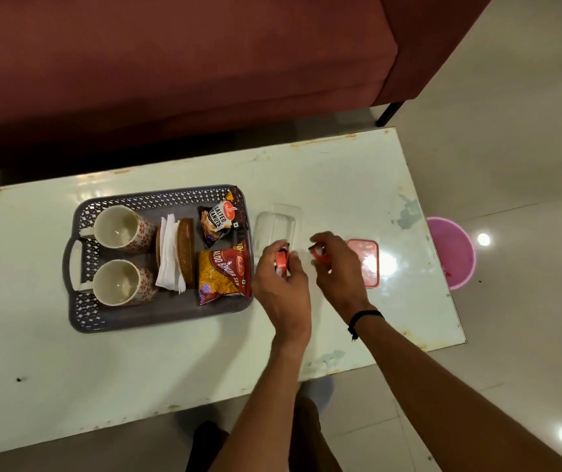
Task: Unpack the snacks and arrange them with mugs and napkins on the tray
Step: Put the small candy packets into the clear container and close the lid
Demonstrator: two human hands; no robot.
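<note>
A grey perforated tray (157, 320) sits on the pale table. It holds two floral mugs (119, 227) (118, 282), white napkins (168, 257) in a wicker holder (186, 255), a salted peanuts packet (216, 221) and an aloo bhujia packet (223, 272). To the right of the tray my left hand (281, 284) grips a small red wrapper (281, 262). My right hand (335, 272) pinches another red wrapper piece (318, 252). Both hands hover in front of a clear plastic container (278, 226).
A pink container lid (368, 264) lies flat right of my right hand. A pink bucket (451, 253) stands on the floor past the table's right edge. A maroon sofa (177, 69) runs along the far side. My legs show below the near table edge.
</note>
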